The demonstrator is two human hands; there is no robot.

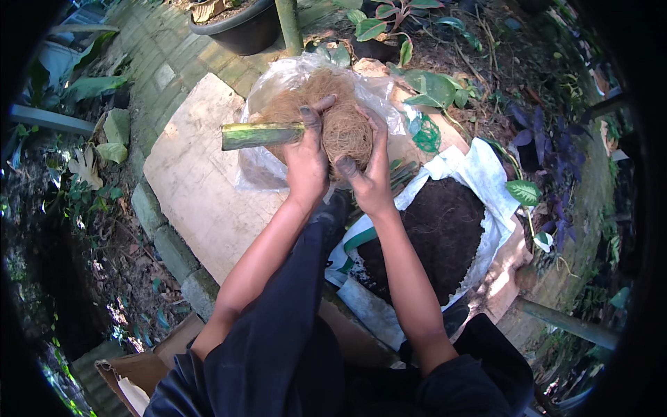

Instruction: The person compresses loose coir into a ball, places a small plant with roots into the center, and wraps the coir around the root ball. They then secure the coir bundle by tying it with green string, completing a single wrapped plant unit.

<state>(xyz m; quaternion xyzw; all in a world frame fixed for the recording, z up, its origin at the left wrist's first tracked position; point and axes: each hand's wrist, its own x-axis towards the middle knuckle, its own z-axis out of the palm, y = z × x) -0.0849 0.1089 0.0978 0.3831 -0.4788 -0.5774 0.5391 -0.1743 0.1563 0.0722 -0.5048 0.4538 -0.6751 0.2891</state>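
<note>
Between my palms sits a rounded wad of brown coconut fibre [348,138]. My right hand [376,169] cups its right side, the thumb pressing the near face. Against its left side rests my left hand [307,156], with soil-darkened fingertips. A cut length of thick green plant stem [260,135] sticks out leftward beside that hand; its other end is hidden by the hand and fibre. Loose fibre [284,107] lies behind in a clear plastic bag [258,169]. Nearer to me on the right, a white sack [492,172] holds dark soil [443,224].
Flattened cardboard [193,151] lies beneath the bag on mossy paving. Concrete blocks [172,253] edge the left side. Beyond stand a black plant pot [242,31] and a green pole [289,26]. Green netting [427,134] and leafy plants [430,86] are at right, a cardboard box [138,370] at lower left.
</note>
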